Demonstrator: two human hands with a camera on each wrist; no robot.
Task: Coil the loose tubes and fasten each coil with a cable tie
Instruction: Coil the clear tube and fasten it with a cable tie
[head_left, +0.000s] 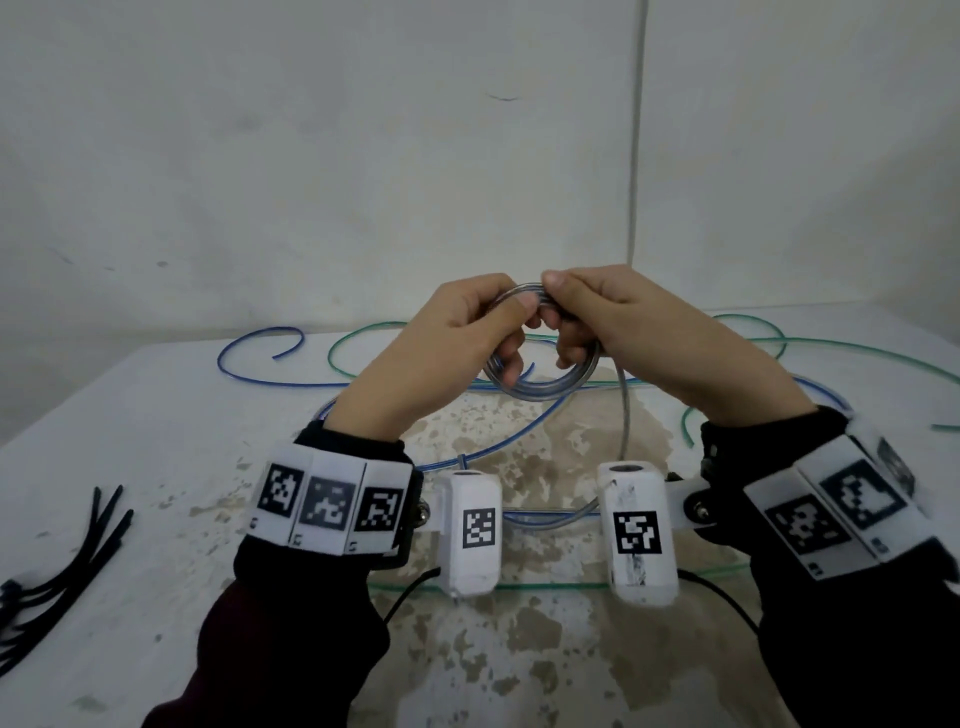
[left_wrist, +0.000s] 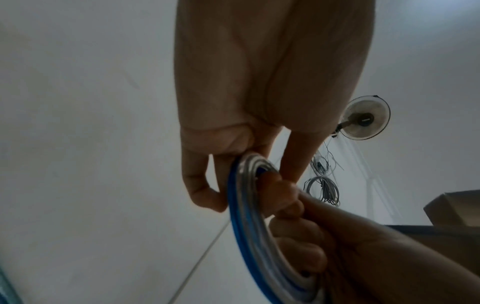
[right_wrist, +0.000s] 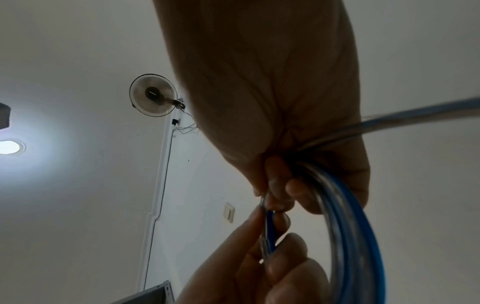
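**Tube half-coiled, both hands on the loops**

Tube (head_left: 540, 387) loops hang in a small coil above the table (head_left: 156, 415), held up in front of the person between both hands. The left hand (head_left: 457, 338) has its fingers curled through the coil, with the thumb pressing the strands from above. The right hand (head_left: 623, 322) pinches the top of the coil between thumb and fingers, right beside the left thumb, and its other fingers hook through the ring. A loose tail (head_left: 623, 431) drops from the coil under the right hand and runs down to the table near the wrists.

Judging by the way the loops hold a neat round shape, the tubing looks light and springy, smooth enough to slip, and likely to spring open if the grip loosens. The best hold seems to be where all the strands cross at the top, squeezed together, so one hand can feed the tail round.

Other tubes, blue (head_left: 249, 353) and green (head_left: 831, 348), lie loose on the table behind. Black cable ties (head_left: 67, 556) lie at the left edge, well apart from the hands.
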